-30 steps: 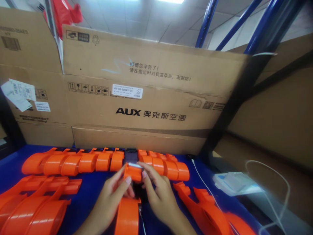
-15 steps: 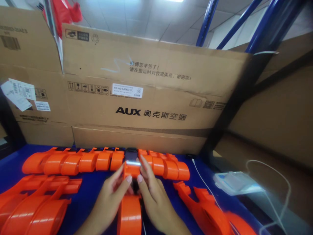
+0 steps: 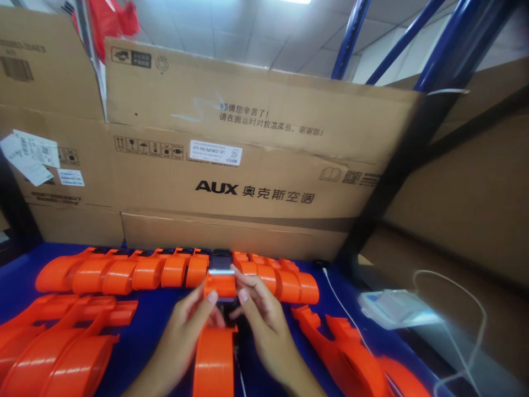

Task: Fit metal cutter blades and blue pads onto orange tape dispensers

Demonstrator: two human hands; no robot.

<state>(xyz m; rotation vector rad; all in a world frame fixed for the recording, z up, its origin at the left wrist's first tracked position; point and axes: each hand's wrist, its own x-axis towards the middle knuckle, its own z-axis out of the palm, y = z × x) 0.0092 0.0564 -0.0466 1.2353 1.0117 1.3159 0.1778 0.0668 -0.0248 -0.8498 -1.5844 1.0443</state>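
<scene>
An orange plastic tape dispenser (image 3: 214, 361) lies lengthwise in front of me, its round body toward me. Its far end carries a silver toothed blade strip (image 3: 222, 272). My left hand (image 3: 188, 322) grips this end from the left, thumb on the orange face. From the other side my right hand (image 3: 264, 317) holds it, the index fingertip at the blade's right end and the thumb beside the edge. Fingers partly hide the underside. Just beyond the blade stands a small black device (image 3: 221, 260) with a dark face.
Several orange dispensers (image 3: 119, 275) line the back of the blue surface (image 3: 157, 314). More lie at the left (image 3: 78, 353) and right (image 3: 351, 353). A cardboard panel (image 3: 248, 165) walls off the back. A white cable (image 3: 347, 309) runs down past a clear plastic case (image 3: 397, 309).
The dispenser has shifted slightly left. My right thumb has moved off its face toward the right edge, and the left thumb has slid a little left.
</scene>
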